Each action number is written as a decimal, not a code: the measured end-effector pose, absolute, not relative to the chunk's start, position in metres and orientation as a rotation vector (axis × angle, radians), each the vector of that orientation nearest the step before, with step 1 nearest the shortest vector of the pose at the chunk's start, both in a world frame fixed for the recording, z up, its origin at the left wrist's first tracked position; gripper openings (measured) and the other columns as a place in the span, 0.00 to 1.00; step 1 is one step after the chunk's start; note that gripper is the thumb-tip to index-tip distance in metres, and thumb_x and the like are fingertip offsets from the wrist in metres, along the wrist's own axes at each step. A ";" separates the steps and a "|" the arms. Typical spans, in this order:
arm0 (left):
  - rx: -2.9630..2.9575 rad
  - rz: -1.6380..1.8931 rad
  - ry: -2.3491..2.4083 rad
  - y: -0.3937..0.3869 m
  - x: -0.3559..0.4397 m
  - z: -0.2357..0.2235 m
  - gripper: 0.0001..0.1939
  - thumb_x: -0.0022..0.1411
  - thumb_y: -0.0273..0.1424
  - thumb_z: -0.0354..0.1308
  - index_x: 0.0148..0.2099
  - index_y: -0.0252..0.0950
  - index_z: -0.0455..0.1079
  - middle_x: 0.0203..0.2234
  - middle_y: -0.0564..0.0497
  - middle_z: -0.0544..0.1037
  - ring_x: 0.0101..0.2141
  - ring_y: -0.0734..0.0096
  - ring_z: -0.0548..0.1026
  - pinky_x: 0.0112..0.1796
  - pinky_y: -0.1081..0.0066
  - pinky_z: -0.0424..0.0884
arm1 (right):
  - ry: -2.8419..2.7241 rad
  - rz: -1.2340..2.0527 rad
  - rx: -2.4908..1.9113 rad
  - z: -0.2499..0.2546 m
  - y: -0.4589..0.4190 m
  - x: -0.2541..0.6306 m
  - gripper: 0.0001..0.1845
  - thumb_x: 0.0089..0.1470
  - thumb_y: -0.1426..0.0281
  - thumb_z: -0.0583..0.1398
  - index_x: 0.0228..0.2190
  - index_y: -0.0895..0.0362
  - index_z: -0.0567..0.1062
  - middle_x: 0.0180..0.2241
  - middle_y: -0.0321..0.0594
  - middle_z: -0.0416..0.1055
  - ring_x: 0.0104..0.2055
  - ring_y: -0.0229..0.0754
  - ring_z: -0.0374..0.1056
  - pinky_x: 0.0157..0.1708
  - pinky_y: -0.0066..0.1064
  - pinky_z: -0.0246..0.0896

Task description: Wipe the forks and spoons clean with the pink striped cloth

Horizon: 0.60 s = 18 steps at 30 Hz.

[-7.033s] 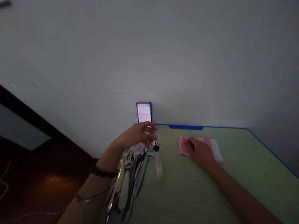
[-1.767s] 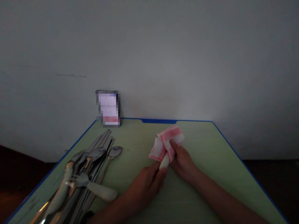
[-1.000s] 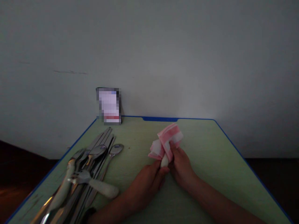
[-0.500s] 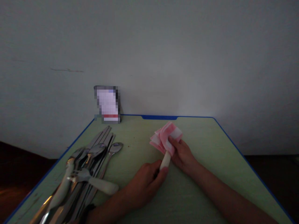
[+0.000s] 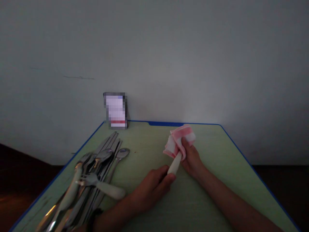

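My left hand point(image 5: 151, 188) pinches the near end of a white-handled utensil point(image 5: 174, 165) just above a green table point(image 5: 217, 167). My right hand point(image 5: 191, 158) is closed on a pink and white cloth point(image 5: 180, 141), which is wrapped round the utensil's far end. That end is hidden inside the cloth, so I cannot tell what kind of utensil it is.
A pile of metal cutlery point(image 5: 96, 174), with spoons, knives and white-handled pieces, lies at the left of the table. A lit phone point(image 5: 116, 110) leans against the white wall at the back edge. The table has a blue rim; dark floor lies on both sides.
The cloth and my right hand have slid a little away along the utensil, so more of the white handle shows. The view has shifted slightly.
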State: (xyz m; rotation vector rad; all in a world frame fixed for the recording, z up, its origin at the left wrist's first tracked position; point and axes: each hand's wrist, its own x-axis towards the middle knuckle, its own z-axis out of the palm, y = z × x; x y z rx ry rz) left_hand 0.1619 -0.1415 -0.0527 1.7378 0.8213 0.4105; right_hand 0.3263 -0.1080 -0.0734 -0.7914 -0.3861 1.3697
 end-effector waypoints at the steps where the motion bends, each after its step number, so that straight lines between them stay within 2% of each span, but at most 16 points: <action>1: 1.753 0.397 0.816 -0.142 0.161 -0.053 0.16 0.65 0.41 0.43 0.31 0.35 0.59 0.19 0.58 0.63 0.19 0.77 0.60 0.21 0.76 0.55 | -0.404 1.376 -0.802 -0.073 -0.109 0.326 0.14 0.43 0.61 0.65 0.27 0.60 0.74 0.23 0.35 0.72 0.24 0.33 0.66 0.29 0.25 0.64; 5: 1.750 0.406 0.817 -0.143 0.160 -0.050 0.17 0.67 0.41 0.40 0.31 0.35 0.60 0.19 0.57 0.63 0.21 0.77 0.61 0.23 0.76 0.57 | -0.458 1.401 -0.832 -0.074 -0.110 0.325 0.14 0.41 0.63 0.66 0.27 0.61 0.74 0.22 0.34 0.71 0.23 0.33 0.64 0.25 0.25 0.60; 12: 1.738 0.448 0.836 -0.143 0.160 -0.045 0.10 0.65 0.36 0.45 0.39 0.35 0.61 0.24 0.55 0.66 0.26 0.74 0.64 0.28 0.75 0.61 | -0.563 1.408 -0.857 -0.077 -0.111 0.323 0.13 0.38 0.71 0.66 0.31 0.59 0.75 0.28 0.34 0.74 0.30 0.34 0.67 0.34 0.26 0.61; 16: 1.665 0.539 0.819 -0.142 0.162 -0.049 0.15 0.64 0.34 0.45 0.52 0.36 0.51 0.24 0.56 0.67 0.24 0.75 0.64 0.25 0.76 0.59 | -0.658 1.374 -0.812 -0.078 -0.110 0.322 0.13 0.44 0.67 0.63 0.35 0.58 0.75 0.30 0.35 0.74 0.30 0.35 0.67 0.33 0.27 0.61; 18: 1.700 0.587 0.812 -0.144 0.163 -0.051 0.14 0.65 0.34 0.44 0.52 0.38 0.49 0.24 0.57 0.66 0.23 0.76 0.62 0.25 0.75 0.58 | -0.632 1.357 -0.815 -0.079 -0.109 0.323 0.11 0.45 0.65 0.63 0.32 0.58 0.75 0.27 0.34 0.73 0.27 0.34 0.65 0.31 0.26 0.60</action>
